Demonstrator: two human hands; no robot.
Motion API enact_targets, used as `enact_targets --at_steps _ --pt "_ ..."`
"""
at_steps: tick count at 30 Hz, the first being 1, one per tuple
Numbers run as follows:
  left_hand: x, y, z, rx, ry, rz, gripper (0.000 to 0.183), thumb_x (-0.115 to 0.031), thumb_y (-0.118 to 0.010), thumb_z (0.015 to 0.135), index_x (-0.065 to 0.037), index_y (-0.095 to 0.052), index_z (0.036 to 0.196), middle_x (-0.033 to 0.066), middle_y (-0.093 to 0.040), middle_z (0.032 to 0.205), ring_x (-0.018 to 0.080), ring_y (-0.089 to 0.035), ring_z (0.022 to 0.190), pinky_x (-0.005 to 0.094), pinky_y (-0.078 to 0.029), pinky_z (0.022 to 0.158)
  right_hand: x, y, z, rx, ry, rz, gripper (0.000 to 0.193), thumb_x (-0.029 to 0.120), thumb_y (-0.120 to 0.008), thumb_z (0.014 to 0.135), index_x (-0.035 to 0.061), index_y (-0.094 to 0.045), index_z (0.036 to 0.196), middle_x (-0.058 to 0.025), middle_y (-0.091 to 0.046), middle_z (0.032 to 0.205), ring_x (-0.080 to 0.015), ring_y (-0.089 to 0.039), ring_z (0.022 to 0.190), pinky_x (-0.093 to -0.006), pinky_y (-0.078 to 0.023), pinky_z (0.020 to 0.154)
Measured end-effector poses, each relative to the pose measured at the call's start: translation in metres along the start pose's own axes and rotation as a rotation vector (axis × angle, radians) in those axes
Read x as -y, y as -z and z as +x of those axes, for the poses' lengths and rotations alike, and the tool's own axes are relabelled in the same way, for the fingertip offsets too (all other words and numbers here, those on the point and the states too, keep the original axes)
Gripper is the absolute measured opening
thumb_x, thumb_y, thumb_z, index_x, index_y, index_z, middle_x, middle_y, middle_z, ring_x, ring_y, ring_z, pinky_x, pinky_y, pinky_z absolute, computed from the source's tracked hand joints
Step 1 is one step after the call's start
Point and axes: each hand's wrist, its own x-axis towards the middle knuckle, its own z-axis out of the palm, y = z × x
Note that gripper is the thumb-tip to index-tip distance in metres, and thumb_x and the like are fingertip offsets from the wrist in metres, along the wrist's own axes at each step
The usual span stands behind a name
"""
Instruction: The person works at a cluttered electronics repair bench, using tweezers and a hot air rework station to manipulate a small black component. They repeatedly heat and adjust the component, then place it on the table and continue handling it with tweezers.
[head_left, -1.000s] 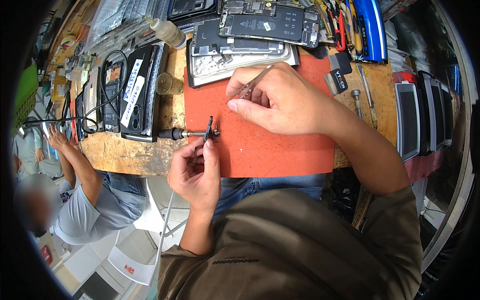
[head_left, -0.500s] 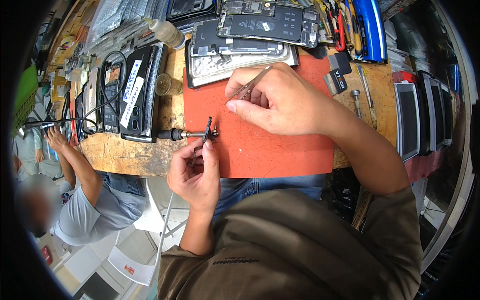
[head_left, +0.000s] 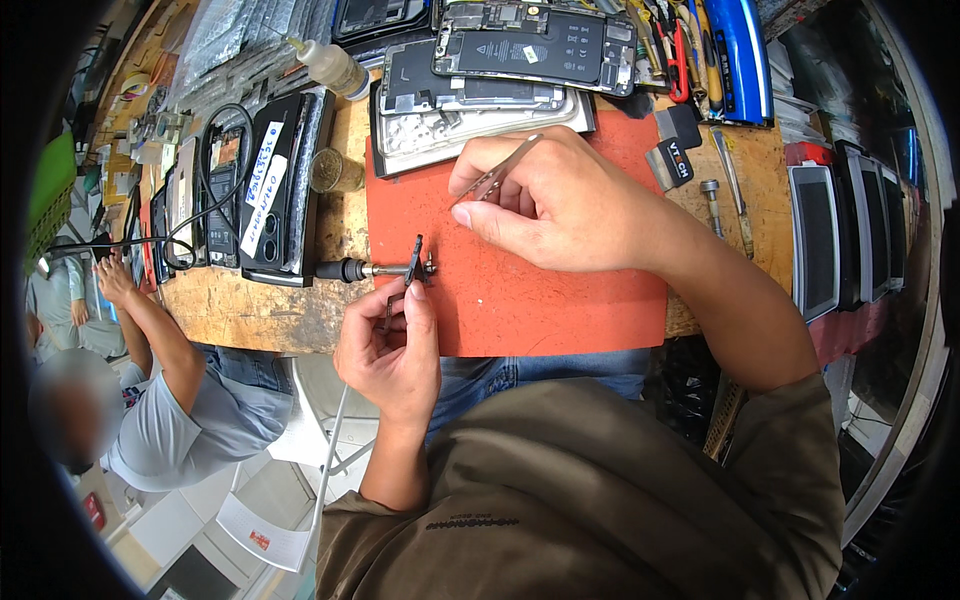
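Note:
My left hand (head_left: pixel 392 350) pinches a small, thin dark part (head_left: pixel 416 262) upright between thumb and fingers, over the left side of an orange-red mat (head_left: pixel 560 310). What kind of part it is cannot be made out. My right hand (head_left: pixel 555 205) is closed round metal tweezers (head_left: pixel 510 168), whose tips point down and left above the mat. A gap separates the tweezers from the dark part. Just behind the left fingertips lies a tool with a black handle and metal shaft (head_left: pixel 350 269), its tip end partly hidden by the dark part.
Opened phones with batteries (head_left: pixel 530 50) are stacked at the back. Left of the mat stand a small glass jar (head_left: pixel 328 170), a bottle (head_left: pixel 335 68) and black phone housings (head_left: pixel 285 190) with a cable. Screwdrivers (head_left: pixel 712 207) lie right. Another person (head_left: pixel 190 400) sits left.

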Motion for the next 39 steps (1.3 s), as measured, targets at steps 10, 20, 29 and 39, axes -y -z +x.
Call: enact_targets --at_steps 10,20,29,39 --pt "-0.001 -0.001 0.0 0.002 -0.02 0.004 0.012 0.001 -0.076 0.092 0.005 -0.068 0.1 0.007 -0.073 0.082 0.0038 -0.064 0.069 0.017 -0.051 0.059 -0.009 -0.004 0.0 -0.029 0.098 -0.049 0.013 0.013 -0.071 0.094 0.0006 -0.067 0.096 -0.0067 -0.066 0.067 -0.0109 -0.062 0.057 -0.029 -0.048 0.053" --pt "-0.001 0.0 0.0 0.004 -0.025 0.02 0.012 0.0 -0.076 0.092 0.004 -0.068 0.1 0.0069 -0.073 0.082 0.0039 -0.065 0.07 0.0172 -0.052 0.06 0.002 0.0 0.001 0.002 -0.002 0.001 0.016 0.013 -0.069 0.089 -0.0016 -0.066 0.085 -0.0162 -0.066 0.072 -0.0335 -0.067 0.067 -0.0429 -0.051 0.064" --pt "-0.001 -0.001 0.0 0.003 -0.033 0.006 0.013 -0.001 -0.076 0.092 0.004 -0.068 0.1 0.0072 -0.073 0.083 0.0042 -0.065 0.071 0.0173 -0.052 0.062 0.0 -0.001 0.001 0.0 0.0 0.014 0.015 0.014 -0.069 0.089 -0.0009 -0.066 0.086 -0.0161 -0.066 0.071 -0.0334 -0.066 0.067 -0.0429 -0.051 0.064" --pt "-0.003 0.0 0.0 0.016 -0.003 -0.008 0.013 -0.001 -0.076 0.092 0.005 -0.067 0.1 0.0074 -0.073 0.082 0.0035 -0.064 0.069 0.0167 -0.051 0.06 -0.009 -0.004 0.001 -0.035 0.101 -0.042 0.014 0.013 -0.071 0.093 0.0003 -0.067 0.097 -0.0086 -0.066 0.068 -0.0142 -0.064 0.059 -0.0312 -0.05 0.056"
